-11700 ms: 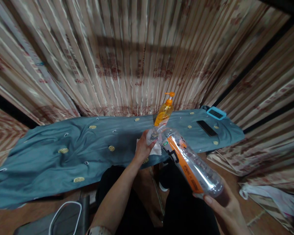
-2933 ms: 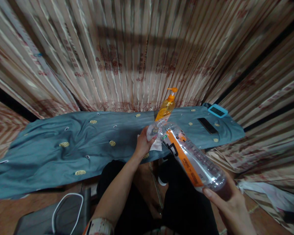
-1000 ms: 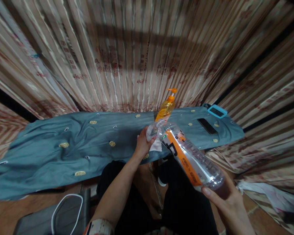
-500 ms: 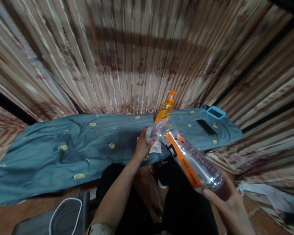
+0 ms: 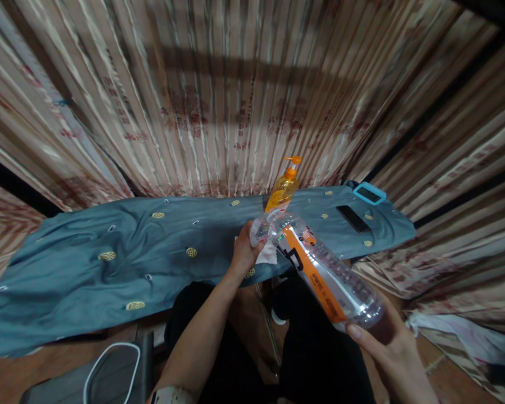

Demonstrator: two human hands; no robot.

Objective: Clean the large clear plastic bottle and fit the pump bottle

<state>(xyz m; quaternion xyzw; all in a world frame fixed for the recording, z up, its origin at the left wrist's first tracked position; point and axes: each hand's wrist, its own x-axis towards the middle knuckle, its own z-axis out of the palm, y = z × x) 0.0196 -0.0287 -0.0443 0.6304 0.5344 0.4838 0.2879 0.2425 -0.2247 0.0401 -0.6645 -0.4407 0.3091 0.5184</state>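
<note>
Nearest, at the lower left, there is one grey box (image 5: 56, 387) with one white cord (image 5: 122, 344) on it, bent in a loop. Two legs (image 5: 320, 365) in dark trousers are below the hands, and one white shoe edge (image 5: 278, 318) is seen. The right hand (image 5: 393, 345) is curved around the base of one clear bottle (image 5: 317, 269), with the thumb on its near side. This bottle is tilted, and its neck reaches to one clear cup (image 5: 258, 230); I cannot tell if they touch. The left hand (image 5: 244, 251) is closed around this cup. Just beside it, one white tissue (image 5: 268, 255) lies on the blue cloth (image 5: 219, 230). Behind the cup stands one yellow pump bottle (image 5: 281, 191). More to the right lie one black phone (image 5: 353, 219) and, farther, one clock (image 5: 369, 193) with light-blue frame. Behind everything hangs a striped curtain (image 5: 219, 101).
</note>
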